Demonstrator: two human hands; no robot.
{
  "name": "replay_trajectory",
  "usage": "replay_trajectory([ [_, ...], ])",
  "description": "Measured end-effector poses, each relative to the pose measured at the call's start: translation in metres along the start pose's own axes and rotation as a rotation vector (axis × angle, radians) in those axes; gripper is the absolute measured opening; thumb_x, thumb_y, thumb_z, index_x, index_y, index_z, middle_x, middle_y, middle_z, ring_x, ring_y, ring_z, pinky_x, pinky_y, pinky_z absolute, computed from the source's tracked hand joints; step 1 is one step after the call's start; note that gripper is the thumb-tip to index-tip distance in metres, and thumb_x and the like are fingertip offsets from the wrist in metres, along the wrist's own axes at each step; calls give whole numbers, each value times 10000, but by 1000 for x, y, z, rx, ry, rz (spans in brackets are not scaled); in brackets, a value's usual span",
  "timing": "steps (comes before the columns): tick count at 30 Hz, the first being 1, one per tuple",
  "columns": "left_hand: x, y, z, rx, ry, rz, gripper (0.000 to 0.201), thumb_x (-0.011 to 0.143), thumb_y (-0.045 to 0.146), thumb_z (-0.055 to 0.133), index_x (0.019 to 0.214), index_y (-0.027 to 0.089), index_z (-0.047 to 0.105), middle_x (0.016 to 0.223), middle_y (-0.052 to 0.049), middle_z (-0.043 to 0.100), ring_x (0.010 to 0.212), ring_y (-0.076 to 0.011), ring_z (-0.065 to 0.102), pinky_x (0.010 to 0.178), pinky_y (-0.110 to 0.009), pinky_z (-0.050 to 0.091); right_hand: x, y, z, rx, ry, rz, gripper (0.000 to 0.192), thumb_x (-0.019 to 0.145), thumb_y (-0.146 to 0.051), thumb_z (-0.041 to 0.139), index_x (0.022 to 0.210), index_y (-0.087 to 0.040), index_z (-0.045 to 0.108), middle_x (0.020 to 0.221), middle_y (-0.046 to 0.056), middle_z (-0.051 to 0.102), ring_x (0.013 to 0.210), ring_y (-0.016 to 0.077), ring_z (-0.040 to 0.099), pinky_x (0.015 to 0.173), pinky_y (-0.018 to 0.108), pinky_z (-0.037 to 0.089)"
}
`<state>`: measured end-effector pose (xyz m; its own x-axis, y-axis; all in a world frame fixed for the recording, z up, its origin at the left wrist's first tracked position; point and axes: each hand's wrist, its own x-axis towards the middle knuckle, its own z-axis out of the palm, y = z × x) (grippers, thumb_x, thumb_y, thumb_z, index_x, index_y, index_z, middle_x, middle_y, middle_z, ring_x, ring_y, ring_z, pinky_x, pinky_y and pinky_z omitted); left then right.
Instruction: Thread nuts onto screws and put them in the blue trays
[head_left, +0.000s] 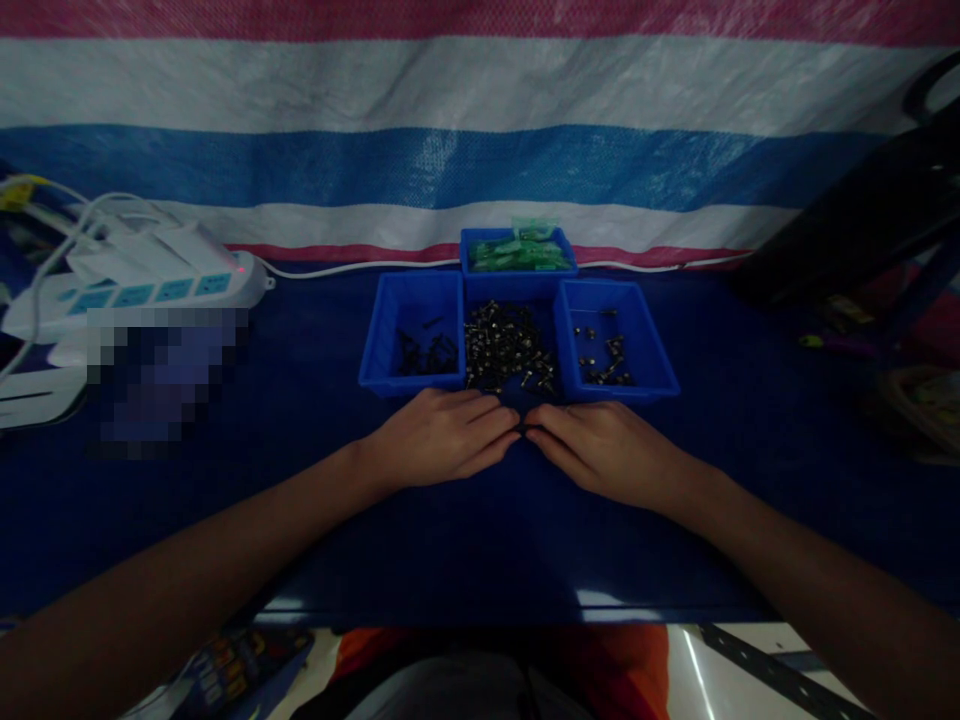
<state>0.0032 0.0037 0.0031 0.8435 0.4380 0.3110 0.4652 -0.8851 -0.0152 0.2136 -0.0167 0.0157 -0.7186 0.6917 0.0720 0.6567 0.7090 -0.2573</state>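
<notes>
My left hand point(451, 434) and my right hand point(609, 448) meet fingertip to fingertip above the blue table. Both are closed in a pinch on a small dark piece point(523, 428), which looks like a screw; the fingers cover most of it. Just beyond them lies a heap of dark screws point(504, 345) with shiny heads. The left blue bin point(373, 345) holds several black screws point(429, 352). In the right blue bin point(658, 350) are several small metal pieces point(609, 362), some like short bolts or nuts.
A third blue bin point(517, 285) behind the heap contains green packets point(520, 250). At the left stands a white power strip point(150, 295) with cables. A large dark object point(840, 220) is at the right. The table's front edge point(450, 612) runs close to my body.
</notes>
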Motion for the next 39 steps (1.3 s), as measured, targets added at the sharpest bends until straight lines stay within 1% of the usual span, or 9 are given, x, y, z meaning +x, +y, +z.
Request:
replay_trajectory([
  [3,0,0,-1,-16,32,16,217,901,290,370,894,165,547,752,-3,571,694,-108,552,600,-211,440,0,-1,1,0,-5,-6,227,921,-269,314,884,-160,510,693,5,576,620,116,556,574,244,360],
  [6,0,0,-2,-30,28,38,208,901,277,378,911,163,552,782,-10,581,726,-111,557,622,-213,450,-1,-1,1,-1,-13,-10,226,924,-263,306,879,-161,502,690,5,571,609,112,546,566,243,353],
  [11,-1,0,-1,-22,40,97,173,893,240,401,927,157,549,796,-7,591,718,-114,550,604,-221,440,-1,-1,2,0,-31,-24,213,925,-261,307,879,-163,490,694,1,566,611,109,540,562,244,344],
  [19,-3,-2,-1,-4,86,136,124,876,215,437,936,178,540,876,4,595,737,-109,537,578,-218,425,0,-1,2,24,-37,-41,205,920,-253,324,880,-160,503,713,2,575,628,106,545,579,237,358],
  [22,-2,-2,-3,-18,74,150,128,876,211,434,930,188,547,903,4,597,741,-105,535,578,-215,424,0,0,2,35,-26,-50,212,914,-255,339,839,-159,512,706,4,578,623,103,542,578,234,361],
  [25,-3,-2,-3,-59,61,159,133,873,205,430,915,170,552,920,-7,604,765,-107,539,596,-213,431,0,0,2,31,-25,-43,225,910,-268,349,807,-161,518,698,6,581,620,106,545,586,236,367],
  [28,-3,-1,-1,-130,63,148,134,869,202,430,873,141,550,940,-21,609,802,-107,544,652,-213,449,0,1,2,46,-36,-35,192,898,-267,377,838,-165,528,725,10,597,651,112,561,606,235,376],
  [33,-4,-2,1,-178,11,113,169,880,212,403,818,139,543,875,-24,609,763,-94,541,651,-200,446,-1,2,2,91,-44,-43,159,868,-301,447,909,-173,533,750,7,610,673,116,570,613,233,381],
  [39,-2,-3,2,-151,-34,69,204,900,230,365,875,141,548,825,-23,598,772,-107,541,694,-212,454,0,1,0,77,-52,-36,225,880,-368,417,865,-173,528,720,2,599,659,118,566,598,234,374],
])
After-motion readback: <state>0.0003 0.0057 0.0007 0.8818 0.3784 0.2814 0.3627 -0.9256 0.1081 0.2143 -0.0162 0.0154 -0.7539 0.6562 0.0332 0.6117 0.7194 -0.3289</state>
